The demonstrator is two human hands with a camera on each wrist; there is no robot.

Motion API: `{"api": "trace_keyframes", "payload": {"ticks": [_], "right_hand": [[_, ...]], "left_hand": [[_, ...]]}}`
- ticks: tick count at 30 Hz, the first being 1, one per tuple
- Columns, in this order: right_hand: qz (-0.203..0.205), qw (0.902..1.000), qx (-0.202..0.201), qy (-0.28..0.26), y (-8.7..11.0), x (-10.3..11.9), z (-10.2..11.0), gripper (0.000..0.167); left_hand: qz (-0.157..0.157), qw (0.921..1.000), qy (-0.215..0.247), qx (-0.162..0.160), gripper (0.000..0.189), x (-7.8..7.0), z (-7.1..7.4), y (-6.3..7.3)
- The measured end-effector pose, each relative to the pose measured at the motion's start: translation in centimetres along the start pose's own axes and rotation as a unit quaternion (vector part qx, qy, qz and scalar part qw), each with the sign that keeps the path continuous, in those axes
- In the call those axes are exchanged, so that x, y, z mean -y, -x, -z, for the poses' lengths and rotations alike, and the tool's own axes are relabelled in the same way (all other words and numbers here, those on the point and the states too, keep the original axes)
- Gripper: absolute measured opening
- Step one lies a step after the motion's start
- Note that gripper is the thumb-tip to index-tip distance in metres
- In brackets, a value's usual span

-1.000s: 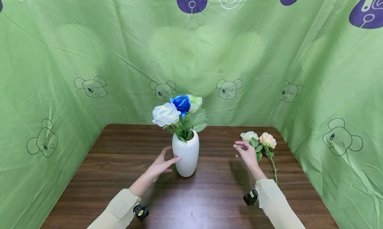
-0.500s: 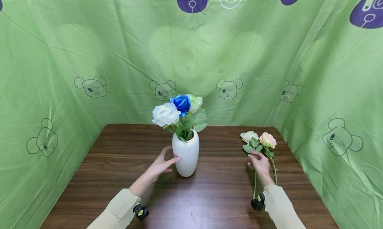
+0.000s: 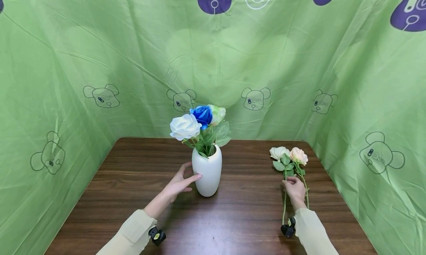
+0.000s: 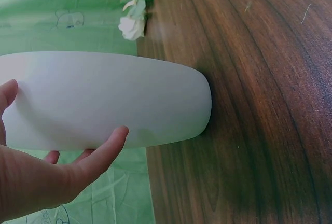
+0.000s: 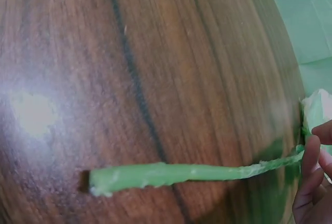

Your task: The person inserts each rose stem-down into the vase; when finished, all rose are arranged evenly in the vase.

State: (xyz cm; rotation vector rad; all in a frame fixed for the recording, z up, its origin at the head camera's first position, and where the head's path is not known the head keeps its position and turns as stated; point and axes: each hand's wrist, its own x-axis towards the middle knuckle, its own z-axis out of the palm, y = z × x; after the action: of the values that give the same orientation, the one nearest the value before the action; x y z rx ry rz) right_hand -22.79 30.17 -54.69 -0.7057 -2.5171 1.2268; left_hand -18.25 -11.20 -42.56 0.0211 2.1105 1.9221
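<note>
A white vase [image 3: 209, 175] stands upright on the table, holding a pale blue rose [image 3: 185, 127], a deep blue rose [image 3: 202, 116] and a greenish-white flower [image 3: 218, 114]. My left hand [image 3: 179, 184] holds the vase's left side, thumb in front and fingers behind; the left wrist view shows these fingers on the white wall [image 4: 114, 99]. At the right, my right hand [image 3: 295, 190] pinches the stem of a white rose [image 3: 279, 153] between thumb and fingers. In the right wrist view the rose's green stem [image 5: 171, 176] runs from the fingertips to its cut end.
A peach rose [image 3: 298, 156] lies just right of the white one, its stem partly behind my right hand. The dark wooden table [image 3: 133, 173] is enclosed by green printed cloth [image 3: 146, 55] at the back and both sides.
My right hand has moved right and toward me, down from beside the blossoms to the white rose's stem, which it now pinches. The left hand has stayed on the vase.
</note>
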Motion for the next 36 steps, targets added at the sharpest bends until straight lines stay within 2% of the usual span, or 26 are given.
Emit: {"api": "trace_keyframes", "payload": {"ticks": [7,15,19,21,24,26,30,33,36], "right_hand": [[-0.003,0.9990,0.011,0.043,0.2,-0.9,0.1,0.030],[0.003,0.9969,0.029,0.073,0.2,-1.0,0.2,0.029],[0.009,0.9974,0.040,0.060,0.4,-0.9,-0.1,0.030],[0.012,0.9982,0.045,0.037,0.4,-0.8,-0.4,0.029],[0.006,0.9978,0.060,-0.027,0.6,-0.4,-0.9,0.030],[0.005,0.9940,0.073,-0.081,0.8,0.0,-1.3,0.032],[0.020,0.9786,0.089,-0.184,1.4,1.0,-1.9,0.033],[0.059,0.9632,0.088,-0.247,1.6,1.4,-2.7,0.032],[0.103,0.9499,0.082,-0.283,1.0,0.8,-4.0,0.032]], "left_hand": [[-0.005,0.9999,-0.004,-0.009,0.073,2.3,0.5,-1.7],[-0.002,1.0000,-0.002,-0.009,0.073,2.5,0.5,-1.7],[-0.001,1.0000,-0.003,-0.008,0.072,2.4,0.5,-1.6],[-0.001,1.0000,-0.003,-0.009,0.072,2.3,0.5,-1.6],[0.000,1.0000,-0.002,-0.009,0.072,2.3,0.4,-1.6],[0.000,1.0000,-0.002,-0.009,0.072,2.3,0.4,-1.6],[0.000,1.0000,-0.001,-0.008,0.073,2.4,0.5,-1.6],[0.001,1.0000,-0.002,-0.009,0.073,2.4,0.5,-1.6],[0.001,0.9999,-0.004,-0.010,0.074,2.3,0.5,-1.6]]}}
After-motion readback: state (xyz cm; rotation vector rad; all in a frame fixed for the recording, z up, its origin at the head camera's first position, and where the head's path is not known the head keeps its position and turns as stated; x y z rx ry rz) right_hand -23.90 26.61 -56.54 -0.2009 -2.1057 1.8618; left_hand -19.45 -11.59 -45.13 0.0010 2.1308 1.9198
